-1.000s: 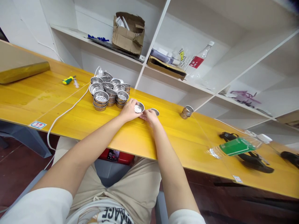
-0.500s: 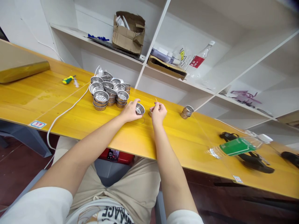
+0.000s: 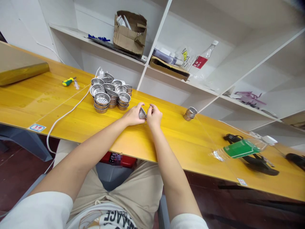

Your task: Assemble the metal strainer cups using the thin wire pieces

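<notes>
- Head view: since half a second ago, the right hand (image 3: 154,117) has moved back toward 9 o'clock, and the perforated metal cup (image 3: 142,114) has tipped from mouth-up onto a slant.
- Left hand (image 3: 132,116): its grip is closed round that cup, near the middle of the yellow surface (image 3: 177,135).
- Right hand: fingertips gathered just beside the cup, at its 3 o'clock; I cannot tell whether its grip holds anything.
- From the cup, stacked metal cups (image 3: 111,94) crowd together at 10 o'clock.
- At 3 o'clock, well apart, stands a small two-cup stack (image 3: 190,114).
- Between 3 and 4 o'clock lies a green-labelled bottle (image 3: 243,149).
- Between 9 and 10 o'clock lies a screwdriver (image 3: 68,82).
</notes>
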Motion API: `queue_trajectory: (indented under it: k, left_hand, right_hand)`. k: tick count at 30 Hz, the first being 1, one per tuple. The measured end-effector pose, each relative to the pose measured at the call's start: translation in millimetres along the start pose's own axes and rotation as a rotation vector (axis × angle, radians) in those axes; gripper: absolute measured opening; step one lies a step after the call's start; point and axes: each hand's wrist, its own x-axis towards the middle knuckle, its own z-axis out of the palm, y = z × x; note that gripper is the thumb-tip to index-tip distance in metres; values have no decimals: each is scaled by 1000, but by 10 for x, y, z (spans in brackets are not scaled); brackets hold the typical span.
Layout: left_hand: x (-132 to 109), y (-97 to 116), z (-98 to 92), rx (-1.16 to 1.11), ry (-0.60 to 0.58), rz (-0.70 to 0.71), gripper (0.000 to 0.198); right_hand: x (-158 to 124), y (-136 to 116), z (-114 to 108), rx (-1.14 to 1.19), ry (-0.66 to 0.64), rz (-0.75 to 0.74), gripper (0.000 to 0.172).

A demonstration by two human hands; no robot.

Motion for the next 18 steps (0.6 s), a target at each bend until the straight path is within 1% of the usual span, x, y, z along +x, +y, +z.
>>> queue_trajectory:
  k: [5, 11, 14, 18]
  left_hand:
    - [12, -37, 16, -9, 16, 16, 84]
    - [16, -67, 15, -7, 36, 30, 83]
    - [22, -85, 18, -2, 38, 54, 83]
    - [42, -117, 27, 6, 54, 105, 83]
  right_hand:
    - [-8, -23, 9, 61, -61, 26, 39]
    - [4, -21, 31, 132, -81, 57, 38]
    - [10, -16, 36, 146, -104, 76, 37]
    - [23, -24, 29, 203, -166, 106, 37]
